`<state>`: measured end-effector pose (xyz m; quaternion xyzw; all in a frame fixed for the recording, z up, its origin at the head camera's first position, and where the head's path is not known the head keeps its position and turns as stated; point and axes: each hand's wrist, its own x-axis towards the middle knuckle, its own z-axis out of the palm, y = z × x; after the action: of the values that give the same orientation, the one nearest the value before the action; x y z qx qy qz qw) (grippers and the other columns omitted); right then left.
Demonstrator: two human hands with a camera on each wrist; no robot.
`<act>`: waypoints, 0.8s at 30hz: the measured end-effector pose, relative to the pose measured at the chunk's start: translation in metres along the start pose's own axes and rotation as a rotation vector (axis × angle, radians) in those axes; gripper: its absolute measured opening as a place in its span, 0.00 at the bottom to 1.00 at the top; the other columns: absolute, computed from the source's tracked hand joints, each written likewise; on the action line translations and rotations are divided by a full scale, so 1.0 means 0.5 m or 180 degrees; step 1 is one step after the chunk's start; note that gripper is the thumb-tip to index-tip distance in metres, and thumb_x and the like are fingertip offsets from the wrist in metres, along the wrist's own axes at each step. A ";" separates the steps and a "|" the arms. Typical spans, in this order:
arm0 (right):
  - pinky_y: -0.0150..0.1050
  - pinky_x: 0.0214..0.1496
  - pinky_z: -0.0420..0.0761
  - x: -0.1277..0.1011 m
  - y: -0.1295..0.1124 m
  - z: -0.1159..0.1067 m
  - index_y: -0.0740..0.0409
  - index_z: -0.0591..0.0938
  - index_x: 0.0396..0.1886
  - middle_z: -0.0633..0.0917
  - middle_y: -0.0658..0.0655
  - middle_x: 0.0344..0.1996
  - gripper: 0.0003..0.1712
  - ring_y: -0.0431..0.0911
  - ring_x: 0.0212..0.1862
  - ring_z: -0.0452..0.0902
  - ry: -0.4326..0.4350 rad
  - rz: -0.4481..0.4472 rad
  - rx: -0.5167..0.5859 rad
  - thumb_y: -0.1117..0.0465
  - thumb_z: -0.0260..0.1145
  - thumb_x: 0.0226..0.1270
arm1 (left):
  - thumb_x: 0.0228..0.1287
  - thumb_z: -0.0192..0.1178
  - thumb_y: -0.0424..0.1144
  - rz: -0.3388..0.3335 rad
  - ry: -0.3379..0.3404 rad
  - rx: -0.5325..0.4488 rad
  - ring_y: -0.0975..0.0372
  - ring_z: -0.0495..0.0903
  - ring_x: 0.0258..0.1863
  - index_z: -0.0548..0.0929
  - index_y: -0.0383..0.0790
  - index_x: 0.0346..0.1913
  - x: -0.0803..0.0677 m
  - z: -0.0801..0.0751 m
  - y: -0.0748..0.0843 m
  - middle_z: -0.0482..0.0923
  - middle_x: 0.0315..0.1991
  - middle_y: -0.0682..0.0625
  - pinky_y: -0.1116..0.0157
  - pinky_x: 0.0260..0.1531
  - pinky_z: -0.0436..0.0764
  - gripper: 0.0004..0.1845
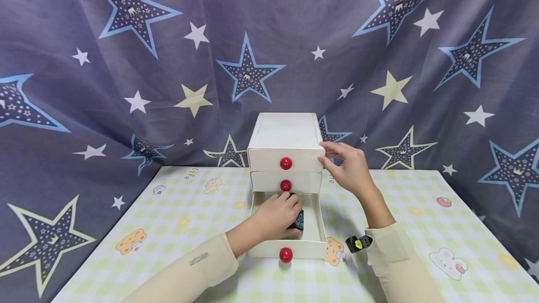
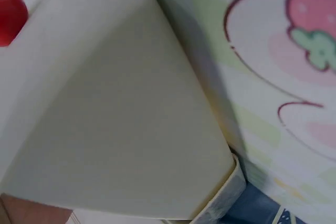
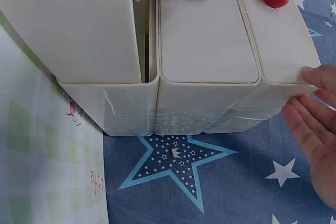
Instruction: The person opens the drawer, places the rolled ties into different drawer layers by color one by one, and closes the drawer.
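Note:
A white cabinet of three stacked drawers with red knobs stands on the table. Its bottom drawer is pulled out; the upper two are closed. Inside that drawer my left hand holds a small dark item with a blue pattern. My fingers cover much of it, so its kind cannot be made out. At the cabinet's upper right front corner, my right hand rests with extended fingertips touching the edge. The left wrist view mostly shows the drawer's outer side.
A checked tablecloth with cartoon prints covers the table. Behind the cabinet hangs a dark star-patterned curtain. A black strap with a yellow piece is by the right sleeve. The red bottom knob sticks out toward me.

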<state>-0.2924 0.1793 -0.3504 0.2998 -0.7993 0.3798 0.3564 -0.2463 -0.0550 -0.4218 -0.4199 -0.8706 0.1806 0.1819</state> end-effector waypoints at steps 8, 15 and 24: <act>0.49 0.44 0.89 -0.001 0.002 0.001 0.64 0.87 0.54 0.89 0.62 0.44 0.20 0.54 0.42 0.89 -0.0003 0.0000 -0.0014 0.67 0.76 0.63 | 0.73 0.56 0.64 0.0143 0.0230 -0.0528 0.59 0.77 0.48 0.82 0.41 0.60 -0.017 -0.007 -0.019 0.80 0.51 0.50 0.65 0.48 0.82 0.31; 0.46 0.45 0.89 -0.005 0.006 0.002 0.63 0.87 0.54 0.89 0.61 0.43 0.20 0.53 0.42 0.89 0.0047 -0.0029 -0.0009 0.67 0.77 0.62 | 0.72 0.62 0.57 0.0349 0.0348 -0.0699 0.62 0.76 0.41 0.86 0.44 0.50 -0.012 -0.016 -0.017 0.81 0.45 0.54 0.69 0.42 0.79 0.19; 0.45 0.45 0.89 -0.003 0.003 0.004 0.64 0.87 0.53 0.89 0.61 0.43 0.19 0.53 0.42 0.89 0.0038 -0.0044 0.0005 0.67 0.77 0.62 | 0.74 0.62 0.53 0.0358 0.0294 -0.0679 0.63 0.74 0.38 0.88 0.49 0.45 -0.011 -0.023 -0.012 0.80 0.42 0.55 0.70 0.38 0.78 0.13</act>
<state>-0.2937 0.1788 -0.3531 0.3034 -0.7947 0.3797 0.3636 -0.2417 -0.0611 -0.4097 -0.4929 -0.8507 0.0774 0.1657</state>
